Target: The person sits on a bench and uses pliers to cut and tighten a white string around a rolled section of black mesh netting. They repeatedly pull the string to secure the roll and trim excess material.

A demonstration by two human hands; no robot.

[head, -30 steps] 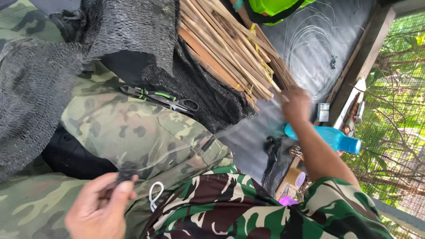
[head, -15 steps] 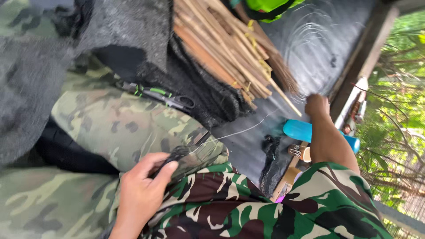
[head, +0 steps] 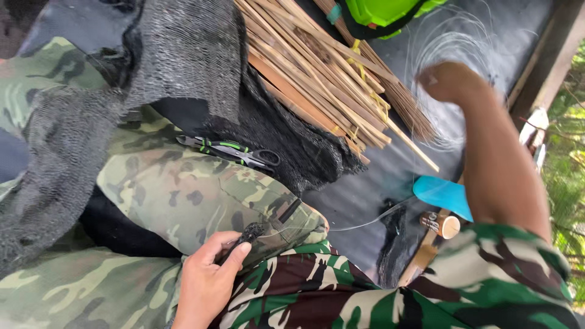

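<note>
My left hand (head: 207, 283) rests on my camouflage-clad thigh and pinches a small piece of black netting (head: 250, 233) between thumb and fingers. A thin clear line (head: 365, 224) runs from that piece to the right, toward my right arm. My right hand (head: 451, 82) is raised at the upper right, closed in a fist and blurred, over the dark sheet (head: 378, 189). What it grips is too fine to see. More black netting (head: 183, 55) drapes across my lap and up to the left.
Green-and-black scissors (head: 234, 151) lie on my thigh by the netting. A tied bundle of bamboo strips (head: 317, 79) lies beyond. A coil of clear line (head: 463, 36), a bright green object (head: 390, 12), a blue object (head: 442, 194) and a bamboo tube (head: 448, 225) sit nearby.
My right hand has risen up and away from beside the blue object. My left hand has come to the thigh and taken hold of the netting piece.
</note>
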